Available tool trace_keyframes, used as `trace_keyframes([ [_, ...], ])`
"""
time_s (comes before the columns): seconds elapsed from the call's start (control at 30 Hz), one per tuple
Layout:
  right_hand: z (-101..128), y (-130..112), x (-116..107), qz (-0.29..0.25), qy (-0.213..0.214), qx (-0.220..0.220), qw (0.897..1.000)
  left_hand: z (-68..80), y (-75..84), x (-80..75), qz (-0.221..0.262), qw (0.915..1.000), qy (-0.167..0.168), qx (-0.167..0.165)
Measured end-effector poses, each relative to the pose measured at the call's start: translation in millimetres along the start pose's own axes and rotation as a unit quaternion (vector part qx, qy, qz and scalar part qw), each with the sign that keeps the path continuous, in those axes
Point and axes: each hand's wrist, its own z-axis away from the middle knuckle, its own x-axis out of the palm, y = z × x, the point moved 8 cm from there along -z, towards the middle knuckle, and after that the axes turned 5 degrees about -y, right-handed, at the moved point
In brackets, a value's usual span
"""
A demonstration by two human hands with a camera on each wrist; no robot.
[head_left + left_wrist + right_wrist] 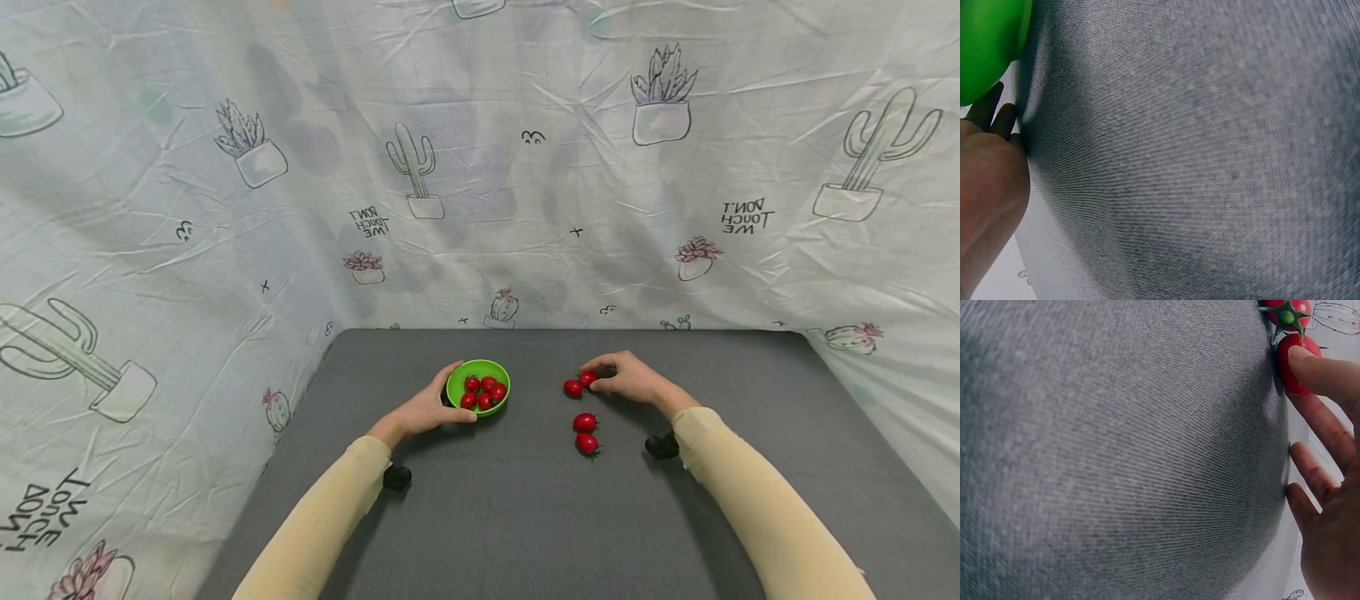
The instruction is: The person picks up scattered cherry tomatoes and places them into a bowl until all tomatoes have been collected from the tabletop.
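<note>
My left hand (427, 408) holds a green bowl (483, 368) from its left side, thumb near the front and fingers around the far side. Several red tomatoes (488, 384) lie inside. In the left wrist view only the outer wall of the bowl (988, 44) shows, above the hand (991, 181). To the right, my right hand (633, 379) pinches a small red tomato (1288, 365) between thumb and index finger, its other fingers spread. Beside that one is another tomato (573, 388) with a green stem. Nearer to me lie two more, a tomato (585, 422) and a tomato (587, 443).
Everything stands on a dark grey table (510, 517). A white cloth (480, 208) printed with potted cacti hangs behind and along both sides. Black wrist devices, one on the left (397, 477) and one on the right (662, 446), sit under the sleeves.
</note>
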Motion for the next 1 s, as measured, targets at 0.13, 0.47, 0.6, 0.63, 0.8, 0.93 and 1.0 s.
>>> trace_keyframes([
  [0.13,0.8,-1.0,-0.7,0.002,0.006,-0.003,1.0,0.4,1.2,-0.6,-0.004,1.0,0.001,0.002],
  [0.47,1.6,-3.2,-2.5,-0.001,0.015,0.001,1.0,-1.5,-1.2,-0.6,0.009,0.9999,-0.004,0.012],
  [0.6,1.5,-6.7,-6.1,-0.003,0.02,0.004,1.0,-1.1,-0.7,-0.5,0.004,0.9999,-0.004,0.012],
  [0.63,1.3,-8.0,-7.3,-0.005,0.022,0.004,1.0,-1.0,-0.9,-0.7,0.002,0.9999,-0.004,0.011],
  [0.8,-0.7,-15.6,-12.9,-0.005,0.03,0.004,1.0,-0.4,-0.6,-1.4,-0.001,0.9999,-0.003,0.01],
  [0.93,-3.8,-23.6,-16.8,-0.004,0.039,0.006,0.999,0.1,0.0,-1.5,0.002,0.9999,-0.005,0.013],
  [1.0,-5.9,-28.2,-17.8,-0.003,0.042,0.004,0.999,0.4,0.3,-1.7,0.004,0.9999,-0.006,0.014],
])
